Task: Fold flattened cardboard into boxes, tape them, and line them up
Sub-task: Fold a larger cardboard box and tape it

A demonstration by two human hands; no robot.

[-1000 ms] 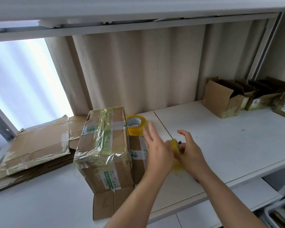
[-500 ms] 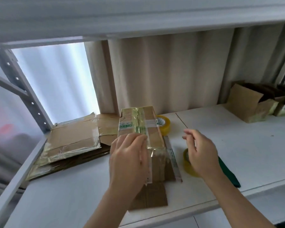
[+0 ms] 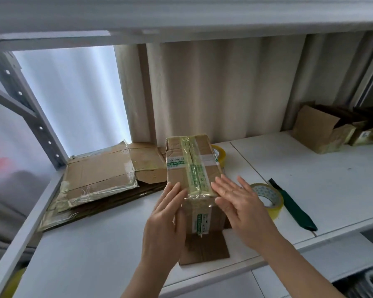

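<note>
A folded cardboard box (image 3: 192, 166) with yellowish tape along its top seam stands on the white shelf (image 3: 95, 244). One flap lies flat on the shelf at its near end. My left hand (image 3: 166, 218) lies with straight fingers against the box's near left corner. My right hand (image 3: 239, 203) is spread flat at the near right edge of the box top. A roll of yellow tape (image 3: 267, 198) lies just right of that hand. A second tape roll (image 3: 219, 155) peeks out behind the box.
A stack of flattened cardboard (image 3: 99, 179) lies at the left. A green-handled cutter (image 3: 293, 207) rests right of the tape roll. Several open boxes (image 3: 319, 130) stand in a row at the far right. A grey shelf post (image 3: 30, 117) rises on the left.
My right hand left the tape roll on the shelf and came onto the box's right edge. My left hand slid down to the near left corner. The view turned left.
</note>
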